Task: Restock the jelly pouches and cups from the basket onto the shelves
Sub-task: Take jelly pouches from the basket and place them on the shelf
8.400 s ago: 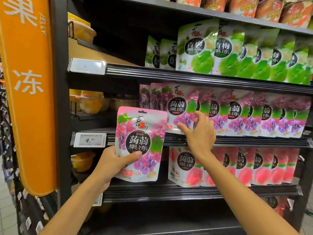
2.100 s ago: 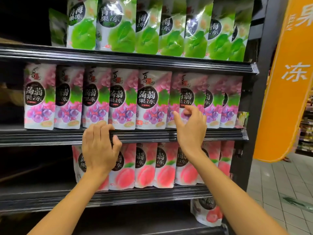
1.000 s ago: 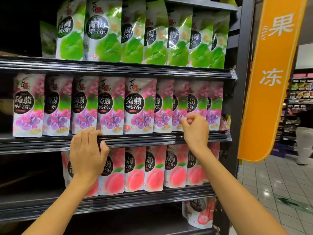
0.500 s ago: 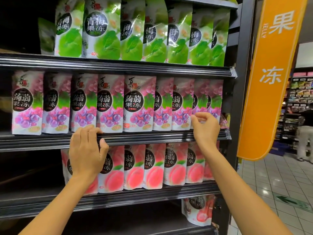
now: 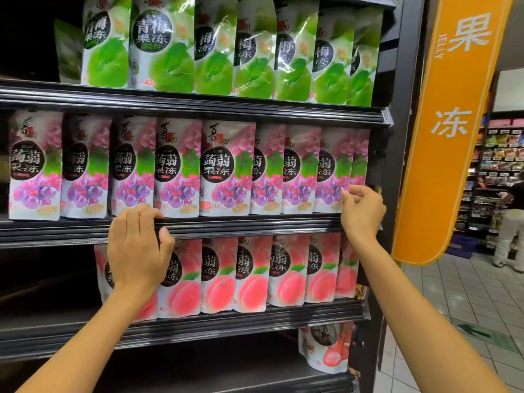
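Left hand [image 5: 139, 248] is gripping the middle shelf [image 5: 255, 224] lip; right hand [image 5: 361, 212] is pinching the end grape pouch [image 5: 329, 165] standing on it. Rows are looking nearly full; basket unseen.

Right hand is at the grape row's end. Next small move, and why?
Probably slide the last purple grape jelly pouch out from behind its neighbour: only a narrow strip shows, and the right hand pinches its edge. The left hand grips the black shelf rail.

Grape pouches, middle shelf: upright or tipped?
Upright. The grape pouches stand in a row on the middle shelf, labels facing out; right hand pinches the end one.
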The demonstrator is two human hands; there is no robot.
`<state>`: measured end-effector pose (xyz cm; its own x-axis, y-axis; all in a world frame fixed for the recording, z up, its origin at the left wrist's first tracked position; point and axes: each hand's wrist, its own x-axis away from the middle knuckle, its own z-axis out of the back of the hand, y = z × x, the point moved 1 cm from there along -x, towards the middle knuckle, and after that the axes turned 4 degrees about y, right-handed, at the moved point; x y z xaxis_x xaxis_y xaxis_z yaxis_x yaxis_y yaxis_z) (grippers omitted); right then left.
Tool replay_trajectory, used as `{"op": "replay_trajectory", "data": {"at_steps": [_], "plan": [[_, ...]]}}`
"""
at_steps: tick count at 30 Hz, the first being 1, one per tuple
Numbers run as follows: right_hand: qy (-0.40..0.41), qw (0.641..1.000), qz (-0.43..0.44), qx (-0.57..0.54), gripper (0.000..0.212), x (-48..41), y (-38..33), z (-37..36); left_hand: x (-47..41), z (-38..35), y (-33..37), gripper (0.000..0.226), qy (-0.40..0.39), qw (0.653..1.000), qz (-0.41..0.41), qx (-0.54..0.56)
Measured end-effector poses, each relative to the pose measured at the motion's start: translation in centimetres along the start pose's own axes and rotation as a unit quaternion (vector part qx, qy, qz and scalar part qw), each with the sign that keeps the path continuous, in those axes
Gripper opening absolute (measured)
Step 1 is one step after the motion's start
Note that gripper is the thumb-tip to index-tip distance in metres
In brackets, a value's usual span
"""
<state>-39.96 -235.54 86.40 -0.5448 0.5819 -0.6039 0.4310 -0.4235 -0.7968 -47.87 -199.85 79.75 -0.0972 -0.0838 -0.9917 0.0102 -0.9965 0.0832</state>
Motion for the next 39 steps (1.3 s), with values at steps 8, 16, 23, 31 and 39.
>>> {"op": "replay_trajectory", "data": {"at_steps": [8,16,23,31,39], "plan": [[-0.011,1.000,0.006,-0.024,0.023,0.5,0.0,0.6,0.0,0.2,0.0,0.036,-0.015,1.000,0.001,0.014],[-0.006,0.993,0.050,-0.110,0.012,6.4,-1.4,0.2,0.6,2.6,0.4,0.026,-0.017,0.993,0.029,0.113],[-0.188,0.968,0.033,-0.164,0.011,19.7,-2.2,-1.8,6.4,7.8,-1.6,0.009,-0.053,0.982,0.036,0.176],[-0.396,0.910,-0.122,-0.020,0.010,43.7,7.1,-2.1,26.5,16.1,-11.0,0.013,-0.345,0.893,0.172,0.232],[-0.557,0.745,-0.307,0.199,0.011,66.2,19.7,2.1,50.5,25.2,-20.1,0.009,-0.588,0.693,0.380,0.169]]}}
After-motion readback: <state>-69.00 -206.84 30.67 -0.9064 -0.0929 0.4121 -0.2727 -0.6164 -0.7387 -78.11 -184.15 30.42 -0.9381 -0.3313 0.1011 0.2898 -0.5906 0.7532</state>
